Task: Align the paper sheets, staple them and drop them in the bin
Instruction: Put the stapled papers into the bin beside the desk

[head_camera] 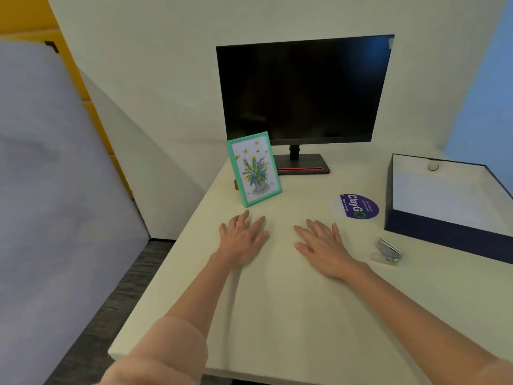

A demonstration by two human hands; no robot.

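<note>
Beside the stapler point(388, 251) lies a navy box point(444, 233); frame point(254, 169) and monitor point(302, 90) behind.

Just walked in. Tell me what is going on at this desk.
A person has both hands resting flat, fingers spread, on a cream desk: the left hand and right hand hold nothing. A small silver and clear stapler lies apart from the right hand, on its right, near a shallow dark blue box with a white inside. No loose paper sheets can be made out on the desk. Behind stand a dark black monitor and a green-framed flower picture.
</note>
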